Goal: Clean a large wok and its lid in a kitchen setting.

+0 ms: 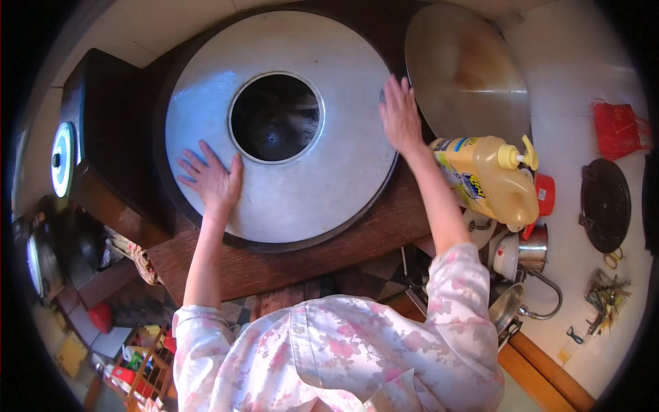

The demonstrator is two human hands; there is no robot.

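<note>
A large flat metal ring (278, 206) with a round hole at its middle lies over a big dark pan (278, 118) set in a brown wooden-looking stove top (319, 262). Through the hole I see the pan's dark, shiny inside. My left hand (213, 177) rests on the ring's near left part, fingers spread, thumb beside the hole's raised rim. Along the ring's right edge, my right hand (401, 116) lies with fingers nearly straight, holding nothing. Behind it, a big round metal lid (468, 67) leans against the tiled wall.
Beside my right forearm is a yellow pump bottle (489, 177). A red plastic container (544, 195), a steel pot (533, 250) and a curved faucet (553, 296) lie beyond. A dark raised block (113, 149) borders the left side. A wooden rack (146, 365) stands lower left.
</note>
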